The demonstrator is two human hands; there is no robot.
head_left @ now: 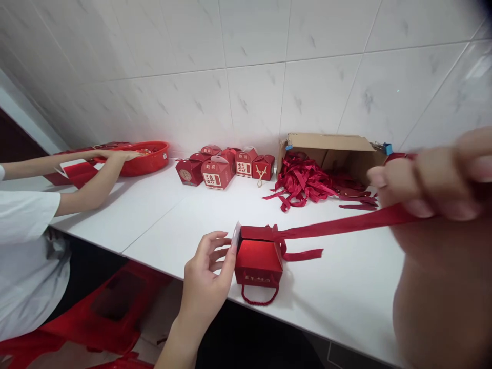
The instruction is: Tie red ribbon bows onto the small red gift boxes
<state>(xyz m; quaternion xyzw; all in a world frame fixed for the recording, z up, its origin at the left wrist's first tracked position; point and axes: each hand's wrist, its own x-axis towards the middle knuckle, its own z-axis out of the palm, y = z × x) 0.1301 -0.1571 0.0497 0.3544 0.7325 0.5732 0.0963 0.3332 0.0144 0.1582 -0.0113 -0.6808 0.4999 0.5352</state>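
Note:
A small red gift box with a twisted rope handle stands near the table's front edge, its pale-lined side flap raised. At that flap my left hand is closed, thumb and curled fingers gripping the box's left side. A dark red ribbon is looped at the box's right side, with a short loose tail lying to the right. The ribbon's long end stretches tight up to my right hand, which is raised close to the camera with its fingers closed on it.
An opened cardboard carton on its side spills a heap of red ribbons. Several finished-looking red boxes stand by the tiled wall. At left, another person's arms reach over a red basin. Red stools stand below.

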